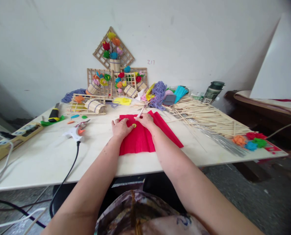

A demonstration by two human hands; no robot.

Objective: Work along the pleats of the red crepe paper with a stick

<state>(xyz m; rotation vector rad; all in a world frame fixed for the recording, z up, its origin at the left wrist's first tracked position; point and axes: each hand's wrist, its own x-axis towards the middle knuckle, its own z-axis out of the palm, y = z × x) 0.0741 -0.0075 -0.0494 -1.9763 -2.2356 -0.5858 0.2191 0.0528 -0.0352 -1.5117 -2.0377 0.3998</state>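
Note:
Red sheets of crepe-like material [135, 142] lie on the white table, one slanting out to the right. My left hand [121, 128] rests on the left part of the red sheet, its fingers spread. By its thumb tip sits a small yellow-green piece [134, 125]. My right hand [145, 120] is closed around a slim white pen-like tool [141, 111], just right of that piece and over the red material.
A white glue gun [75, 133] and a yellow-black cutter [54, 114] lie at the left, near a power strip [18, 140]. Flower lattices [113, 62] stand behind. Wooden sticks [209, 117], metal wires [219, 140] and a dark bottle [212, 92] are at the right.

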